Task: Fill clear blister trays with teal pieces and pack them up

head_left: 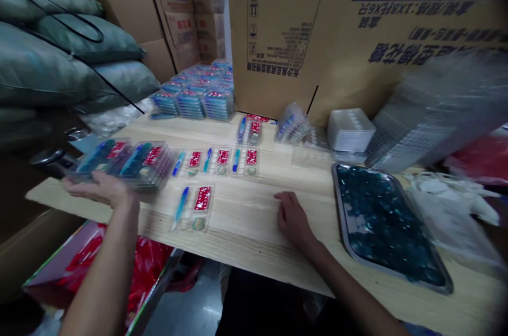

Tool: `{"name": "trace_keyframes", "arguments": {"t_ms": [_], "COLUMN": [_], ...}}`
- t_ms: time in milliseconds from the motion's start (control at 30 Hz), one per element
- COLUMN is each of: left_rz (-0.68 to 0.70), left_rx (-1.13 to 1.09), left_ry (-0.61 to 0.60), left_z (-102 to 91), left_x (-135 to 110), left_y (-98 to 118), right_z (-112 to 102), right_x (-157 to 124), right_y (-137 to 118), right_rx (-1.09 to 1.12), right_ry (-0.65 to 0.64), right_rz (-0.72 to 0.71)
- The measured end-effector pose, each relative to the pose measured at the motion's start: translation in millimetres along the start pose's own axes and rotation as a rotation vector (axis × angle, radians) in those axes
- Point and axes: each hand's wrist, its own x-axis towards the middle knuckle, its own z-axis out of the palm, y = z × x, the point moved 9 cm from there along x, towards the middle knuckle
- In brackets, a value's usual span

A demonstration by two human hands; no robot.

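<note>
At the table's left end, my left hand (103, 189) is closed on the near edge of a clear plastic pack (85, 173) in a stack. Another stack of packs (148, 164) stands right beside it. The packs show a blue pen-like piece, a red printed card and a small greenish piece. My right hand (293, 219) hovers at or rests on the bare wood, fingers loosely bent and apart, holding nothing. Between my hands lies a single filled tray (192, 208), with a row of three filled trays (217, 160) behind it.
A metal tray of dark teal pieces (381, 219) lies at the right. Behind stand white stacked trays (351, 132), clear tray stacks (432, 108) and a large carton (278, 24). Many filled packs (194, 92) are piled far left. Below, a box holds red packets (148, 262).
</note>
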Motion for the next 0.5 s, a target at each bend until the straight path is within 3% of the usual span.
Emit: {"name": "trace_keyframes", "arguments": {"t_ms": [33, 67, 100, 200, 233, 300, 400, 500], "left_rz": [0.007, 0.050, 0.134, 0.383, 0.421, 0.455, 0.513, 0.592], "left_rx": [0.003, 0.007, 0.022, 0.182, 0.263, 0.402, 0.480, 0.461], "left_ry": [0.064, 0.043, -0.102, -0.760, -0.900, -1.062, -1.208, -1.251], "left_z": [-4.5, 1.1, 20.4, 104.6, 125.0, 153.1, 171.0, 168.0], "left_x": [-13, -26, -41, -108, -127, -154, -188, -225], "left_y": [10, 25, 45, 95, 103, 115, 133, 157], "right_z": [6, 14, 23, 57, 65, 72, 56, 19], "right_x": [13, 28, 43, 77, 82, 81, 60, 24], "right_y": [-12, -26, -38, -59, -60, -59, -49, -31], "right_rx": [-0.029, -0.072, -0.132, -0.297, -0.344, -0.412, -0.462, -0.502], "right_ry": [-0.055, -0.118, -0.182, -0.376, -0.424, -0.470, -0.452, -0.434], "right_rz": [-0.043, -0.089, -0.130, -0.178, -0.172, -0.162, -0.169, -0.130]}}
